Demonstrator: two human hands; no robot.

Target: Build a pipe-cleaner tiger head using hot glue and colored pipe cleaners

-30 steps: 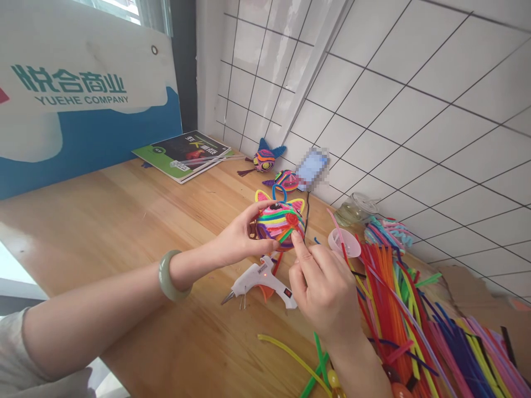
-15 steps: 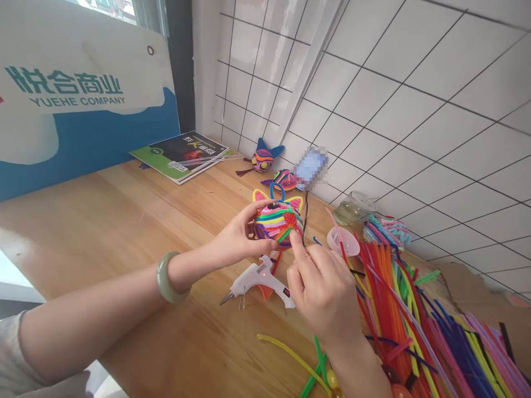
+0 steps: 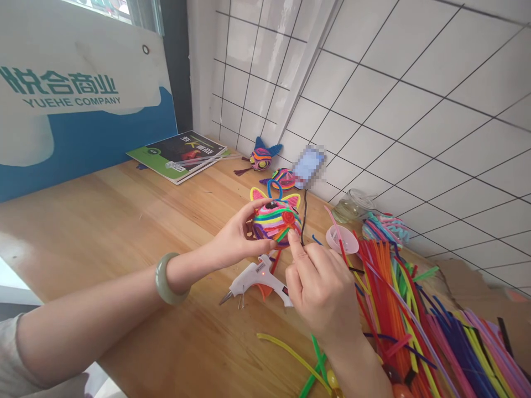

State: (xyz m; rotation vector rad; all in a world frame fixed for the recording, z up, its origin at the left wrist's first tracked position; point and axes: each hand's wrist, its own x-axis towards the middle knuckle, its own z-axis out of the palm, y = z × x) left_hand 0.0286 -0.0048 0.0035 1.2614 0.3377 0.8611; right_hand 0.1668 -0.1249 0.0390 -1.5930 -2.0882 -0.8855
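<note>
My left hand [image 3: 234, 237] is wrapped round a striped pipe-cleaner ball [image 3: 271, 220] with pink-and-yellow ears and a blue loop on top, held just above the wooden table [image 3: 124, 221]. My right hand [image 3: 321, 287] has its fingers curled, and its index fingertip presses on a green pipe-cleaner piece below the red button on the ball's front. A white hot glue gun [image 3: 255, 276] lies on the table directly under both hands, nozzle pointing left. A green bangle [image 3: 164, 279] sits on my left wrist.
A big heap of coloured pipe cleaners [image 3: 415, 309] fills the right side. A pink cup [image 3: 342, 239], a glass jar [image 3: 352, 205], two finished figures [image 3: 261, 157] [image 3: 284, 178], a phone [image 3: 309, 165] and a booklet [image 3: 180, 153] lie behind. Tiled wall to the right.
The hands and ball have kept their pose. The view has drifted slightly, so everything sits a little further left and higher in the picture.
</note>
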